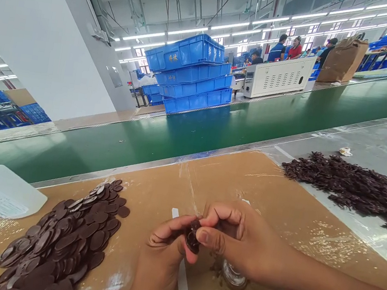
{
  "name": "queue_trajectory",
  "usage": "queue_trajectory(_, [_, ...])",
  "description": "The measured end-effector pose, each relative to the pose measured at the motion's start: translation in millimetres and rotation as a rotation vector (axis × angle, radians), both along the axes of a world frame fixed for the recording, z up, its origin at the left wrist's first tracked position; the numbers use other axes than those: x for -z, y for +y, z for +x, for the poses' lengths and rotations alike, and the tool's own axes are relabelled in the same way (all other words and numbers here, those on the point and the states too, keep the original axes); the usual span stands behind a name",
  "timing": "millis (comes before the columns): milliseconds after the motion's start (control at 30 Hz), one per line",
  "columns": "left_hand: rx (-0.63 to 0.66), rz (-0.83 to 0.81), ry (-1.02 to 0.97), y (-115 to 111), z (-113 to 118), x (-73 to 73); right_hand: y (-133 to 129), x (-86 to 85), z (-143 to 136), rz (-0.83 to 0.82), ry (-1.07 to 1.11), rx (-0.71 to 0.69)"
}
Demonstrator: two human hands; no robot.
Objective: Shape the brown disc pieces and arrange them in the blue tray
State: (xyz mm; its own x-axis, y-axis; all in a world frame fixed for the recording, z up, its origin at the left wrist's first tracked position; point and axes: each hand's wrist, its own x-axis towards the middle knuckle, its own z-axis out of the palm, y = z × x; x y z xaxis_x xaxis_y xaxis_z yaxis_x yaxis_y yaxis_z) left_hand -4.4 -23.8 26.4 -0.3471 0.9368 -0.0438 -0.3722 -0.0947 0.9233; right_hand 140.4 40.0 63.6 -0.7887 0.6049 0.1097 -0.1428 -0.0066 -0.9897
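Observation:
My left hand (161, 256) and my right hand (246, 240) meet over the brown board. Between their thumbs and fingers they pinch a small dark brown part (193, 237); fingertips cover some of it. Partly beneath my right hand sits a small clear round dish (234, 276), with dark wet spots around it. To the left lies a heap of flat, dark brown oval discs (88, 231). At the right is a pile of small, dark, irregular pieces (350, 188).
A brown board (157, 193) covers the work surface. Behind it runs a green conveyor belt (195, 133), with stacked blue crates (199, 80), a white machine (279, 78) and a paper bag (344, 61) on its far side. A white bottle (4, 192) lies tilted at left.

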Motion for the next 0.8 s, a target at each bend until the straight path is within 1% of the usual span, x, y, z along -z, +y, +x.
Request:
queue_trajectory(167, [-0.017,-0.01,0.016,-0.5,-1.1,-0.2,-0.6,-0.6,-0.5,0.02,0.009,0.024])
queue_trajectory(367, [0.002,-0.002,0.044,-0.4,-0.9,-1.8,-0.8,0.3,-1.8,0.056,0.051,0.02])
queue_trajectory(633, [-0.053,-0.037,0.046,-1.0,0.9,-5.3,-1.7,0.4,-0.4,0.066,0.059,0.023])
queue_trajectory(800, [-0.021,-0.016,0.072,-1.8,0.0,-5.0,-0.7,1.1,-0.9,0.065,0.064,0.009])
